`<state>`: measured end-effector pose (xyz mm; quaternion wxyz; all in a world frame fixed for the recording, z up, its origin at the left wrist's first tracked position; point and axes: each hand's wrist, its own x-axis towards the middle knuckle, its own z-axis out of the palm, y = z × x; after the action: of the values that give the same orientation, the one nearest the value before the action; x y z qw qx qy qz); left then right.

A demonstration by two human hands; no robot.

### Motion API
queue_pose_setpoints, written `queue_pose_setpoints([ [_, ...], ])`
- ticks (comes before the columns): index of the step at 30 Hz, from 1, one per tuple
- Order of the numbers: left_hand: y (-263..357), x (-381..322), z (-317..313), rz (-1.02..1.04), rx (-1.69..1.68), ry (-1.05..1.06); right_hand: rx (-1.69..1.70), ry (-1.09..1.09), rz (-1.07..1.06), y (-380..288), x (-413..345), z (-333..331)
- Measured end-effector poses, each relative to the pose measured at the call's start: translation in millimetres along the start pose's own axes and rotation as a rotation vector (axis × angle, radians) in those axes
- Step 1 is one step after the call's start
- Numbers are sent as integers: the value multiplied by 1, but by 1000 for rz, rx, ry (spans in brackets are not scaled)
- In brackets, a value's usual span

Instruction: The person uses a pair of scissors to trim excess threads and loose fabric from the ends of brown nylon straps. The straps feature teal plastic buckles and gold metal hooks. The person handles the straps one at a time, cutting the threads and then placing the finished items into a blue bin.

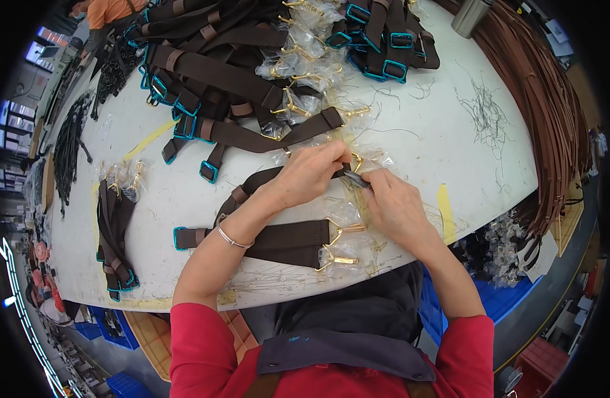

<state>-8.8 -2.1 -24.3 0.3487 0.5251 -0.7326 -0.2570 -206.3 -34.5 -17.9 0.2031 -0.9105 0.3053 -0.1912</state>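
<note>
My left hand (312, 171) grips the end of a dark brown webbing strap (260, 176), close to its gold-coloured metal hook (357, 161) in clear plastic wrap. In my right hand (397, 206) is a small dark metal tool, probably thread snips (356, 178), its tip against the strap end by my left fingers. Below my hands lies another wide strap (285, 239), with gold hooks (349, 228) at the right and a slide buckle (181, 238) in blue film at the left. My fingers partly hide the strap end.
A big pile of brown straps (210, 74) covers the table's far side, beside a smaller pile (384, 40). More straps (117, 234) lie at left. Loose threads (484, 114), brown strips (533, 99) and a steel flask (471, 17) are at right. A person in orange (108, 12) sits far left.
</note>
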Motion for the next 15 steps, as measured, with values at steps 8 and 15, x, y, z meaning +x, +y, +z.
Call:
queue_pose_setpoints([
  [8,2,2,0,-80,-152,9,-4,-8,-8,-1,1,-2],
  [15,4,4,-2,-153,-209,-27,23,-10,2,0,1,-1],
])
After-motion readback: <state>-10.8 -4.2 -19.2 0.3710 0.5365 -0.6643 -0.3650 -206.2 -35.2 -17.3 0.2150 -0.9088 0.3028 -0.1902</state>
